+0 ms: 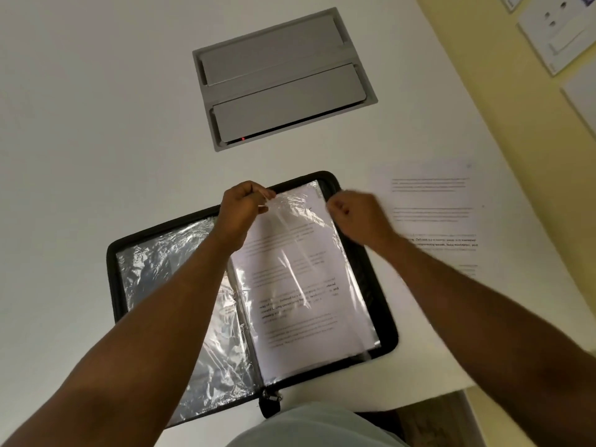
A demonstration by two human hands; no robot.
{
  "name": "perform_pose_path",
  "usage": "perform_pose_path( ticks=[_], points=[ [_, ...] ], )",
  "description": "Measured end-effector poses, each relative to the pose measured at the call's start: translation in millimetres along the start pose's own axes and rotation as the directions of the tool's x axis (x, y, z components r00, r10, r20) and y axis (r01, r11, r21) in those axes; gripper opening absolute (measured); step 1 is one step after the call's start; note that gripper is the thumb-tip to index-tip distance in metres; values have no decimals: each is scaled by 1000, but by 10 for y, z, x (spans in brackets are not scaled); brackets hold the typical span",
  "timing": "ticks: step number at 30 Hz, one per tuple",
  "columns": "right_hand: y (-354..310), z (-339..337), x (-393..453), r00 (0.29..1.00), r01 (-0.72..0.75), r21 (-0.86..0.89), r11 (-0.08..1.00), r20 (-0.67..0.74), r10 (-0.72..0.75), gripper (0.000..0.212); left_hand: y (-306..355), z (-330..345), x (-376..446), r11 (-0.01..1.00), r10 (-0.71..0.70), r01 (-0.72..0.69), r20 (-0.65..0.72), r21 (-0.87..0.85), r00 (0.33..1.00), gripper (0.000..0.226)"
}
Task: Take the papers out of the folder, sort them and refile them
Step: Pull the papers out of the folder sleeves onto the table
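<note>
On the white table, seen from the head camera, a black zip folder is laid open, with clear plastic sleeves on both sides. In the right half, a printed sheet is kept inside a plastic sleeve. The top edge of this sleeve is pinched by the left hand, whose fingers are curled around the film. The right hand is held just beside the upper right corner of the sleeve with its fingers curled; because of blur it cannot be told whether something is gripped there. Another printed paper is already placed on the table to the right of the folder, close to the table edge. A grey flap panel is set into the table farther away. The step in hand is judged to be the removal of the next sheet. For this, the sleeve mouth should be kept open by one hand, and the sheet should be drawn straight upward, so that it is not creased or torn.
</note>
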State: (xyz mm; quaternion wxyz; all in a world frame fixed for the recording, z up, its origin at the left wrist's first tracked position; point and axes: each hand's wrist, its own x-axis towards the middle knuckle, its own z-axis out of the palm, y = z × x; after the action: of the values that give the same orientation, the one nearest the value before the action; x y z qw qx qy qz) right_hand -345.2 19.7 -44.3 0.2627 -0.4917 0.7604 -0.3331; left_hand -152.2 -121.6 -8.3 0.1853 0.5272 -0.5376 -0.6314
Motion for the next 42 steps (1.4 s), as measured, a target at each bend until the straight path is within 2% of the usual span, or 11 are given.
perform_pose_path(
  ticks=[2,6,16,22,25,28,30,33,36,39,42],
  points=[
    [-215,221,-173,970,-43,59,997,243,27,14,16,-140,-39,994,-25,23,-19,-104,999,25],
    [-544,537,-413,728,-190,6,982,672,137,34,17,-485,-149,966,-57,31,-91,-256,994,25],
    [-1373,1390,-735,604,222,-62,973,792,-88,65,-165,-1735,-502,876,-253,135,-203,-464,946,30],
    [-1530,1843,-817,526,544,-260,797,847,-82,72,-294,-2274,-586,914,-292,118,-428,-388,855,31],
    [-1576,2036,-871,546,578,-297,760,833,-90,71,-371,-2366,-566,971,-207,91,-590,-220,780,16],
    [-1679,2137,-900,542,571,-258,779,831,-123,68,-426,-2238,-571,973,82,85,-669,213,739,24],
    [-1718,2162,-887,561,558,-201,805,806,-188,61,-427,-1993,-572,925,216,25,-579,380,786,25],
    [-1638,2072,-813,745,472,-174,864,603,-286,32,-449,-1573,-497,864,331,-109,-390,492,859,23],
    [-1332,1830,-703,903,327,-247,912,366,-225,14,-529,-1162,-407,802,340,-198,-158,563,927,26],
    [-941,1486,-621,975,204,-322,924,155,-162,21,-638,-818,-313,702,300,-261,57,662,952,39],
    [-597,1118,-531,993,114,-422,899,87,-85,39,-711,-544,-198,506,233,-333,246,796,941,58]
  ],
)
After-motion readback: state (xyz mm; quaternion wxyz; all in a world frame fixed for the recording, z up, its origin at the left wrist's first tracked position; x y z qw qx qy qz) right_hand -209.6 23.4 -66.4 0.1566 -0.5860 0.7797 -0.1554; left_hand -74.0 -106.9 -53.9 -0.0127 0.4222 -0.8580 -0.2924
